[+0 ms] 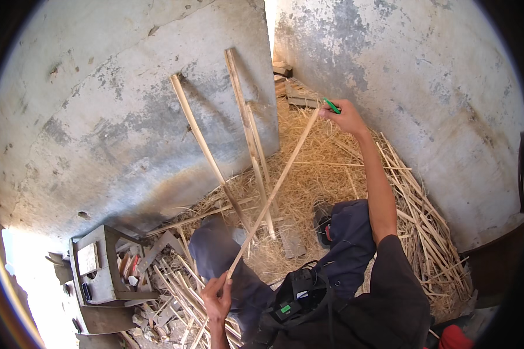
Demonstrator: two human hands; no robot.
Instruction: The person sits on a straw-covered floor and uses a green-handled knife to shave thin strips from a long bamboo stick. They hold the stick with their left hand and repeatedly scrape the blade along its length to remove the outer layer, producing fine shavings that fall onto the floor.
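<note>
A long pale wooden strip (278, 189), looking like split bamboo, slants across in front of me from lower left to upper right. Its near end is gripped in my left hand (217, 298), beside my left knee. My right hand (346, 118) is stretched out far ahead, with its fingers closed at the strip's far end. A slim green pen-like object (332, 106) sticks out of that same hand; its exact kind is too small to tell.
Several poles (201, 134) lean on the grey wall (116, 116). Pale shavings (308, 139) cover the floor ahead. Cut strips (428, 232) are heaped on the right, and more strips (183, 291) lie at lower left near a wooden box-like stand (102, 264) holding odds and ends.
</note>
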